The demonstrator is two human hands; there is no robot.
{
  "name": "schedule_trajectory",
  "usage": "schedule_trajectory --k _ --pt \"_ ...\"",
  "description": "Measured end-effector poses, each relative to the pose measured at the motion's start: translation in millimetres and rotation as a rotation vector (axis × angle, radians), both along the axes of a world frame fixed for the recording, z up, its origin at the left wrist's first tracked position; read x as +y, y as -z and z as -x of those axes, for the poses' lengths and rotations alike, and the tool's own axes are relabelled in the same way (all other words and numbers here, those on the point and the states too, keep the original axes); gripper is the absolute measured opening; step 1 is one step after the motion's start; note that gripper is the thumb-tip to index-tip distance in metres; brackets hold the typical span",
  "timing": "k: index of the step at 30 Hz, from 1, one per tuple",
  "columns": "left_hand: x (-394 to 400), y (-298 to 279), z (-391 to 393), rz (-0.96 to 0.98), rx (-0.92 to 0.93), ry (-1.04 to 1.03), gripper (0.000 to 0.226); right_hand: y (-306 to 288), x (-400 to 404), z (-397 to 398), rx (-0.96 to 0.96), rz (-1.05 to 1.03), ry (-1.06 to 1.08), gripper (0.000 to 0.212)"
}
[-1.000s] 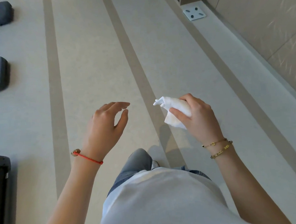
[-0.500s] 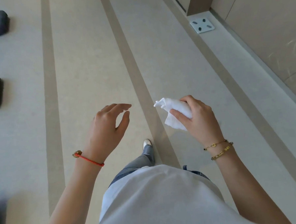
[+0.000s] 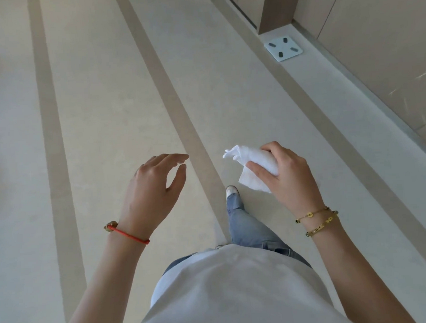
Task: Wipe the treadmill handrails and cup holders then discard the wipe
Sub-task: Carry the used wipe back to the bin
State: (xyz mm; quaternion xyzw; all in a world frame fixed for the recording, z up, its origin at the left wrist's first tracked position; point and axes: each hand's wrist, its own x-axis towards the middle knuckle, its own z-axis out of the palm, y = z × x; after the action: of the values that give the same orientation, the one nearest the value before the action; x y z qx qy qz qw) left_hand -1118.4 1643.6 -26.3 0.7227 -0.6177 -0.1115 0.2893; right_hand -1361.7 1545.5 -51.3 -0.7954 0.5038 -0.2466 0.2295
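Head view: the right hand (image 3: 290, 174) holds its grip curled around the crumpled white wipe (image 3: 253, 168), carried out in front over the striped floor (image 3: 111, 117). The left hand (image 3: 154, 186) hangs loose and empty. No treadmill or bin shows, so this looks like a walking step; next, find the treadmill or bin.

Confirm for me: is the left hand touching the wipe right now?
Apart. The head view shows the left hand empty, with bare floor between its fingertips and the wipe, which only the right hand grips.
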Motion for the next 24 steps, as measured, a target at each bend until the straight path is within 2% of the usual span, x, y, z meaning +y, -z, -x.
schedule_trajectory --k 7,14,24 --pt "-158.4 8.9 -45.8 -0.022 0.008 0.012 0.021 10.2 -158.8 -41.2 -0.02 0.007 0.051 0.032" --pt "-329.3 -8.7 -92.6 0.047 0.002 -0.047 0.02 -8.8 -342.5 -91.6 -0.033 0.03 0.004 0.032" --pt "-504.0 -3.9 -176.8 0.047 0.01 -0.142 0.02 -7.4 -532.7 -185.1 -0.007 0.006 -0.093 0.036"
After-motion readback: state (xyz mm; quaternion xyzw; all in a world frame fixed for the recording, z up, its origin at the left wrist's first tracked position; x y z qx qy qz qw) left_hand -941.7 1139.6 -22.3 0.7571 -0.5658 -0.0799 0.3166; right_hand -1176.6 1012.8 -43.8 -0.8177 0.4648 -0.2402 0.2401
